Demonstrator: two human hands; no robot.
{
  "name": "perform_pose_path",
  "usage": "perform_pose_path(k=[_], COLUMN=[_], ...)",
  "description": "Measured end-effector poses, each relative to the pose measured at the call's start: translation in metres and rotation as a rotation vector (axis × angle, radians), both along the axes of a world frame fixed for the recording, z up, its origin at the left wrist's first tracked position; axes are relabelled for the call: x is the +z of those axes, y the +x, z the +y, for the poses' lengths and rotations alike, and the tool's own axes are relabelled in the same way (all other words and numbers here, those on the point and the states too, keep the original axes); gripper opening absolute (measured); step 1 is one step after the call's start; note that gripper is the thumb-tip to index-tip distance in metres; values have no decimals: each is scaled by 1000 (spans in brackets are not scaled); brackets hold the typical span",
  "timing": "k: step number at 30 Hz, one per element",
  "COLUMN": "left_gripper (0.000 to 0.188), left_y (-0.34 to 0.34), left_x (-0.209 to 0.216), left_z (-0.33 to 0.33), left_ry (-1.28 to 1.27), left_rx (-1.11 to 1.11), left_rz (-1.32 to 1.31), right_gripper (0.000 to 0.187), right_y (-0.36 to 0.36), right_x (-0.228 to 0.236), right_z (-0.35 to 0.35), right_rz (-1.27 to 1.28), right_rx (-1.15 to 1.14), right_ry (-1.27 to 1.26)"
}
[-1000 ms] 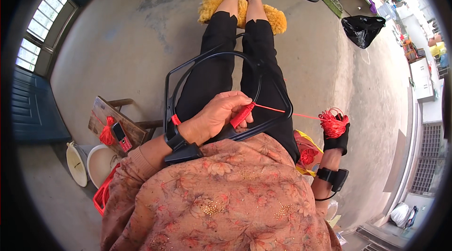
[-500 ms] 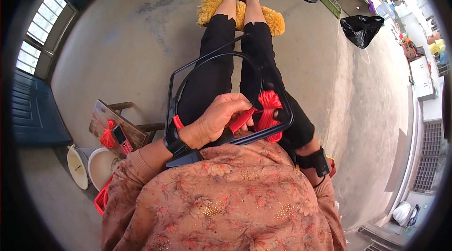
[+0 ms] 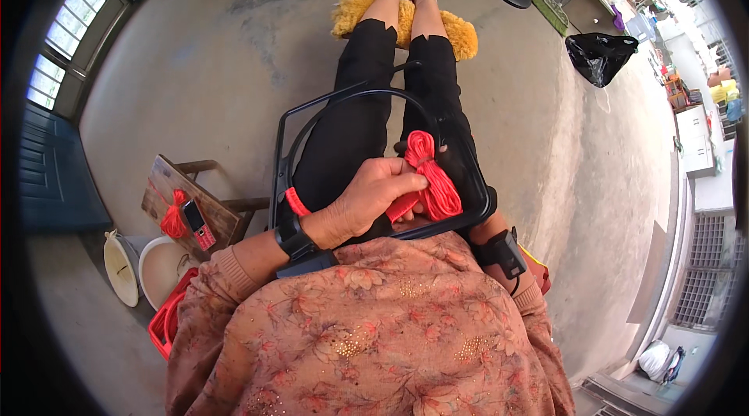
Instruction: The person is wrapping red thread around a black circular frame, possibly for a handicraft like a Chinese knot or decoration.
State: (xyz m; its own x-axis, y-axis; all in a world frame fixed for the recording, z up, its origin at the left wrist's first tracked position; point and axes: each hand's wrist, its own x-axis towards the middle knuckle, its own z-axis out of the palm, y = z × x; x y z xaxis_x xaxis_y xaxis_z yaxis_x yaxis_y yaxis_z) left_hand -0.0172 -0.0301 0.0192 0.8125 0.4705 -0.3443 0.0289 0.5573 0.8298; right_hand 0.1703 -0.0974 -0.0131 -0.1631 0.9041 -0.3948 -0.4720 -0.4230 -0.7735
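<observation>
Across my lap lies a black metal tube frame (image 3: 278,143) with rounded corners and an inner curved bar. Inside its right part a tied bundle of red cord (image 3: 438,190) stands tilted, its bound neck upward. My left hand (image 3: 370,194) is closed, thumb pressed against the bundle's left edge, with a tightly wound red section (image 3: 402,205) under its fingers. Behind the bundle is my right hand (image 3: 443,149), mostly hidden; only a fingertip shows beside the cord. More red wrapping (image 3: 295,201) covers a spot on the frame's left side.
At left, a wooden stool (image 3: 160,182) bears a red cord bundle (image 3: 173,217) and a phone (image 3: 197,221). Pale buckets (image 3: 160,268) and a red basket (image 3: 165,318) stand close by. My feet rest over a fluffy yellow cushion (image 3: 355,10). A black plastic bag (image 3: 599,56) lies far right.
The red cord bundle has shifted left and tilted, coming up against my left thumb. My right forearm has moved inward and up.
</observation>
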Motion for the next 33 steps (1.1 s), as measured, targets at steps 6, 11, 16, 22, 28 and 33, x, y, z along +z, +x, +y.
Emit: perform_pose_path(k=[6,11,16,22,28,33], left_gripper=[34,36,29,25,27,36], left_y=[-4,-3,-5,-2,-6,3], left_x=[-13,-12,-9,-5,-5,-9], left_z=[5,4,8,10,12,6], left_ry=[-222,-335,-553,-536,-565,-425], left_rx=[12,-11,-70,-145,-78,7], left_rz=[-53,-62,-44,-103,-48,6], right_gripper=[30,29,26,32,33,34], right_y=[-1,-23,0,107,79,97], right_x=[-16,2,7,-25,42,24], right_z=[-15,-15,-13,-67,-134,-204], right_rz=[135,-171,-376,349,626,226], right_rx=[-20,-287,-512,-584,-735,-924], right_ry=[109,109,232,175,326,226])
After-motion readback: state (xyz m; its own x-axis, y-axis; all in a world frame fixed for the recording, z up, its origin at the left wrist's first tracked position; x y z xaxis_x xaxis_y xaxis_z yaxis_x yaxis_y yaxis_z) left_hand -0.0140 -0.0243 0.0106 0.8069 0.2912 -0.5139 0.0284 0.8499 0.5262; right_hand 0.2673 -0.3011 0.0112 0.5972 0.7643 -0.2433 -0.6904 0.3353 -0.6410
